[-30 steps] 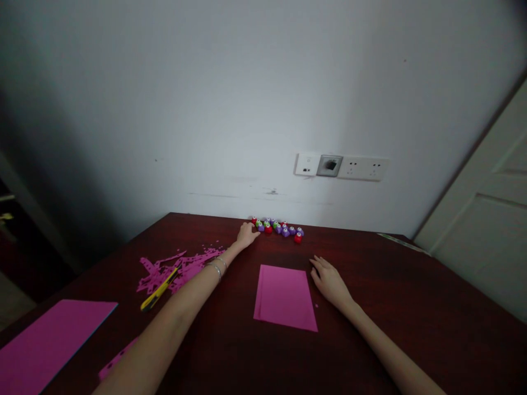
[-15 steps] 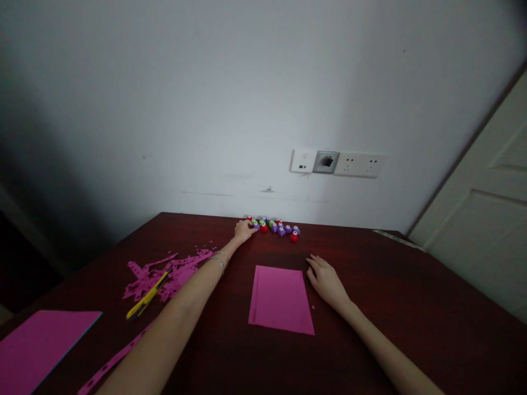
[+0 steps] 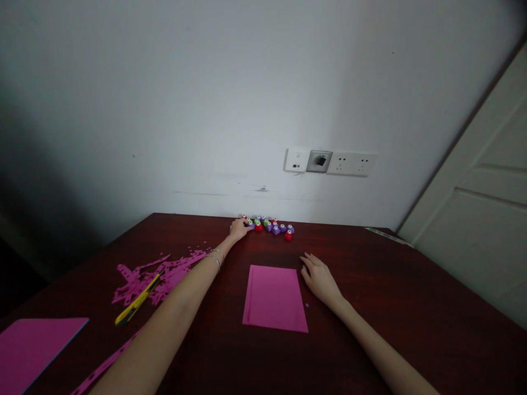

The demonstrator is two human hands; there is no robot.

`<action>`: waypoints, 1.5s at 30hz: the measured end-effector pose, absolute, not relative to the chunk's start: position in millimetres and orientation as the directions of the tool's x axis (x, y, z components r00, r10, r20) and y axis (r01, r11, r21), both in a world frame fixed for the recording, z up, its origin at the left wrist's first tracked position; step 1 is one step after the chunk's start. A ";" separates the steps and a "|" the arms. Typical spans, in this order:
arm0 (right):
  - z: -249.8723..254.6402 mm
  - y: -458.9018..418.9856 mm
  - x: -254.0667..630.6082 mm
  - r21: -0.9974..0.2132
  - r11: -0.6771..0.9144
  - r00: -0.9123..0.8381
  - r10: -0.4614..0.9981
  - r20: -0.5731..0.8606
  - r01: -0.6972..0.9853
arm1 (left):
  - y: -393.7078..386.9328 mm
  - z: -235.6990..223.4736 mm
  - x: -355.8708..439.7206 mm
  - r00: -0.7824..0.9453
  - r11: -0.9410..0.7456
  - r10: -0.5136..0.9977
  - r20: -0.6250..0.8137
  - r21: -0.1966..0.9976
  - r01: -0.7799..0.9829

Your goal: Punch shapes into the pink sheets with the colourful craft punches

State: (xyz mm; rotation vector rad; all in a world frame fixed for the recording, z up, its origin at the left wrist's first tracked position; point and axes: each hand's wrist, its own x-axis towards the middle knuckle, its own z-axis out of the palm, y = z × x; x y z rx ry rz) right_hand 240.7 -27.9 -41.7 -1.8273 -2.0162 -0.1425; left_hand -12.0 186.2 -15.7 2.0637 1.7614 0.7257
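Observation:
At the table's far edge, my left hand (image 3: 239,230) reaches to the left end of a cluster of small toys in purple, green and red, each with a round white eye. Its thumb and fingers close around a purple eyeball toy (image 3: 251,225), partly hidden by them. A red toy (image 3: 289,235) sits slightly in front of the others. My right hand (image 3: 320,278) rests on the tabletop, fingers loosely spread, holding nothing. Just left of it a rectangular pink sheet (image 3: 275,299) lies flat, with a line along its left side.
On the left, a yellow utility knife (image 3: 139,302) lies over a heap of pink scraps (image 3: 175,277). A larger pink sheet (image 3: 41,348) is at the near left, and a punched pink strip (image 3: 102,366) runs under my left forearm. Wall sockets (image 3: 352,164) are behind the table (image 3: 370,307).
The whole view has shifted slightly, so things appear a little further left. My left hand stays at the toys, and my right hand stays beside the pink sheet.

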 end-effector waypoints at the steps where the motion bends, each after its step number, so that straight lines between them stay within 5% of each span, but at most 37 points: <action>1: -41.4 -28.1 240.5 -0.196 0.132 -0.052 0.930 0.365 0.972 | 186.9 -15.8 -12.1 0.103 -0.182 0.980 0.170 0.551 0.814; 25: -37.4 -28.5 240.0 -0.219 0.110 -0.029 0.939 0.343 0.969 | 181.0 -10.6 -24.2 0.198 -0.389 0.919 0.342 0.692 0.608; 35: -37.5 -26.9 242.4 -0.267 0.115 -0.014 0.935 0.354 0.957 | 87.2 53.0 -25.3 0.439 -0.638 0.763 0.475 0.663 0.392; 45: -40.5 -26.5 242.5 -0.379 0.156 0.010 0.916 0.401 0.912 | 21.6 63.1 -39.6 0.505 -0.637 0.747 0.433 0.685 0.353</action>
